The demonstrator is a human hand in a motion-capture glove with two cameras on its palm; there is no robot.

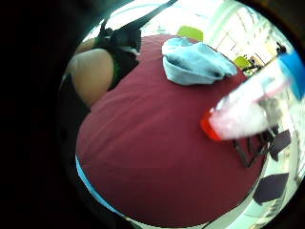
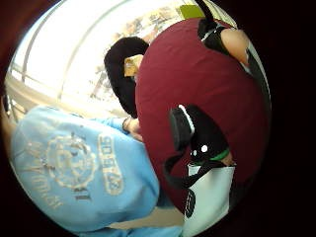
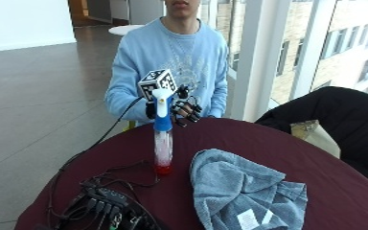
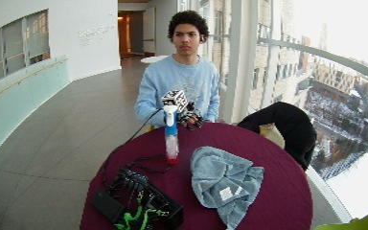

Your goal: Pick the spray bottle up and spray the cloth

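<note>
Spray bottle (image 3: 162,132) stands upright on the maroon tabletop (image 3: 254,139), on the person's right-hand side, red base down, clear body, blue collar, white trigger head on top. Nothing touches it.

Gloved right hand (image 3: 183,109) is raised above the tabletop's far edge, in front of the person's chest, just behind the bottle head as seen from the outside view. Its fingers (image 3: 192,114) are loosely curled and hold nothing. Apart from the bottle; can't judge the depth gap between them.

Grey-blue towel (image 3: 241,191) lies crumpled on the tabletop, beside the bottle and nearer the camera, white label (image 3: 247,219) face up. Towel and bottle are not touching.

Little-finger palm view: bottle (image 1: 248,102) close in and tilted in the frame, towel (image 1: 195,62) behind it on the maroon cloth. Thumb-side palm view mostly shows the person's light blue sweatshirt (image 2: 74,168) and the tabletop edge.

Black power strip with a cable bundle (image 3: 104,203) sits at the near edge of the tabletop on the bottle's side. A black coat (image 3: 337,115) is draped over a chair next to the tabletop on the towel's side. Bare hand isn't clearly visible.
</note>
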